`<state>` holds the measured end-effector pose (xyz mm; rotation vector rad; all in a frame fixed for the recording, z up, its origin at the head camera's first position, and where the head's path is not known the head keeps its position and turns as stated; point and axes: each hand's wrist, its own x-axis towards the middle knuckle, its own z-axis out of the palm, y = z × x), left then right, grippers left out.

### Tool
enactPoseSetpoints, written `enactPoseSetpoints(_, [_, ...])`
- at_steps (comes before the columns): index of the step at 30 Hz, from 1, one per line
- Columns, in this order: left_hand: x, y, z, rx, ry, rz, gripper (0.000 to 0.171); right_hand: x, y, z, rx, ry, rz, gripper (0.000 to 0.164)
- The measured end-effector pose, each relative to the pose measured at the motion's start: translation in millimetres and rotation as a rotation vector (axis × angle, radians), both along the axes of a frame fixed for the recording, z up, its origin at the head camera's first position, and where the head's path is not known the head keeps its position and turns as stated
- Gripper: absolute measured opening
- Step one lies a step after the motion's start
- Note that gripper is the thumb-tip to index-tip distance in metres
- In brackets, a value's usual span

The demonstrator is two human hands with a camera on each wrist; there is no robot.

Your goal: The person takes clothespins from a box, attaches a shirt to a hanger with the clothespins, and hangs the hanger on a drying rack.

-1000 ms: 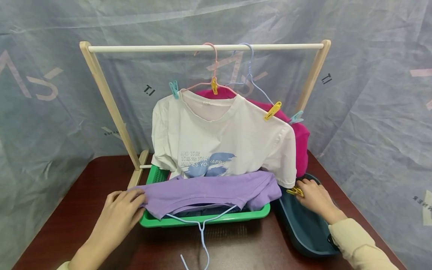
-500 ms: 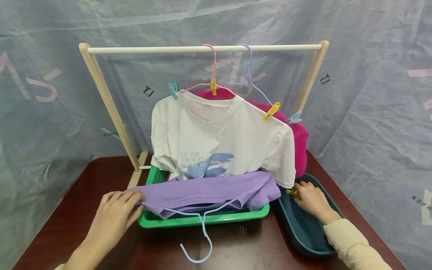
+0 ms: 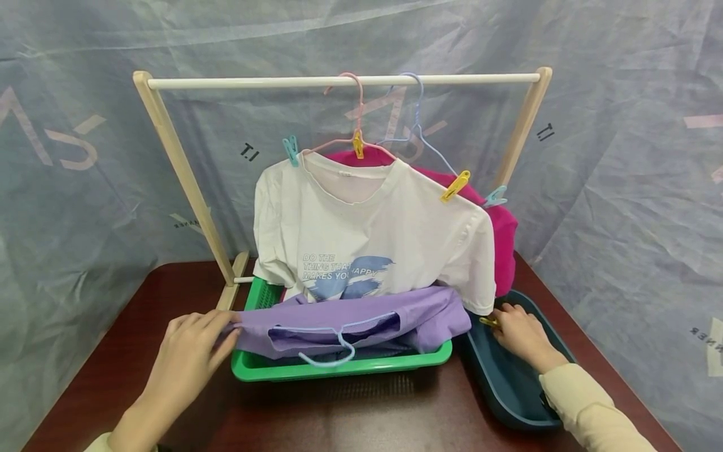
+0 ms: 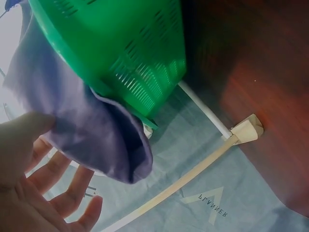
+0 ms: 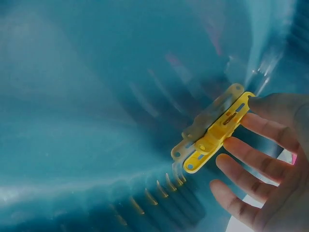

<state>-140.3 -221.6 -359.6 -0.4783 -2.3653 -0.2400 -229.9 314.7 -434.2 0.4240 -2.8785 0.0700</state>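
My left hand (image 3: 189,351) pinches the sleeve end of a purple T-shirt (image 3: 432,314) between thumb and fingers; the left wrist view shows the purple cloth (image 4: 87,116) draped beside the basket. The shirt lies over a green basket (image 3: 390,362), its neck opening facing me. A light blue hanger (image 3: 339,363) sits inside that opening with its hook pointing toward me. At the right, my right hand (image 3: 522,333) is down in a dark blue tray (image 3: 511,389). Its thumb and index finger pinch one end of a yellow clothespin (image 5: 219,133), the other fingers spread loosely.
Behind the basket stands a rack with a white rail (image 3: 237,82). A white T-shirt (image 3: 361,226) on a pink hanger (image 3: 361,113) and a magenta garment (image 3: 503,251) hang from it, with yellow and teal clothespins (image 3: 290,150) attached. The dark red table (image 3: 169,301) lies underneath.
The blue hanger's hook has swung up from over the table to the basket's front rim, and the shirt's neck opening has turned toward me. My left hand has rolled the sleeve slightly; my right has barely moved.
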Motion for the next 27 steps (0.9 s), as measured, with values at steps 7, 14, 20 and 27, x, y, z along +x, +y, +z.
enactPoseSetpoints(7, [-5.6, 0.6, 4.5, 0.033, 0.003, 0.006, 0.018, 0.2, 0.5, 0.0, -0.016, -0.009, 0.004, 0.017])
enactPoseSetpoints(14, [-12.9, 0.4, 6.7, 0.033, 0.005, 0.016, 0.014, 0.0, -0.3, 1.8, -0.01, -0.034, 0.001, 0.026])
enactPoseSetpoints(20, [-19.3, 0.0, 7.3, 0.041, -0.004, 0.024, 0.013, -1.2, -1.0, -0.1, 0.012, -0.025, 0.027, 0.031])
enactPoseSetpoints(27, [-25.7, -0.9, 8.7, 0.032, 0.011, -0.005, 0.013, -0.7, -1.2, -1.9, 0.017, -0.03, 0.036, 0.032])
